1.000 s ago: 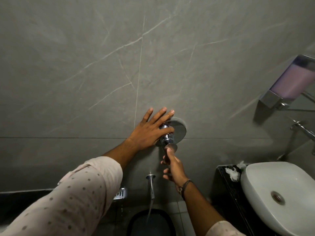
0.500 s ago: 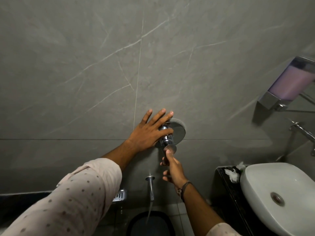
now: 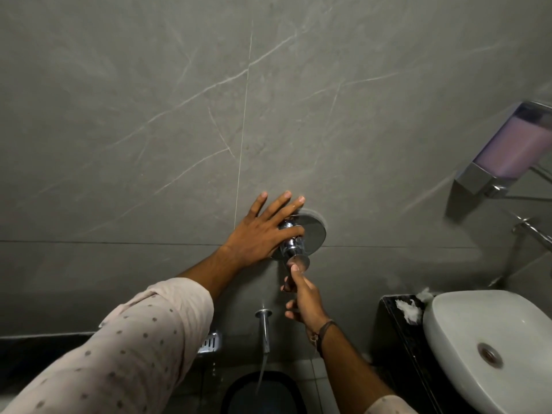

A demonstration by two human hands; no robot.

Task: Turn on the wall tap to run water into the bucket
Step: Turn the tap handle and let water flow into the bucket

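A chrome tap valve [image 3: 310,234] with a round plate is set in the grey wall. My left hand [image 3: 263,231] lies flat against the wall over the valve's left side, fingers spread, thumb on the chrome body. My right hand [image 3: 301,297] grips the valve's lever handle [image 3: 297,261] from below. Under the valve a chrome spout [image 3: 264,330] sticks out, and a thin stream of water [image 3: 260,375] falls from it into the dark bucket [image 3: 236,392] at the bottom edge.
A white basin [image 3: 466,318] sits at the lower right on a black counter [image 3: 397,348] with crumpled white tissue [image 3: 409,310]. A soap dispenser [image 3: 507,150] with pink liquid hangs at the upper right, a chrome fitting [image 3: 531,231] below it. A chrome grille [image 3: 209,343] is low on the wall.
Both hands stay on the valve with hardly any shift. Water keeps running from the spout into the bucket.
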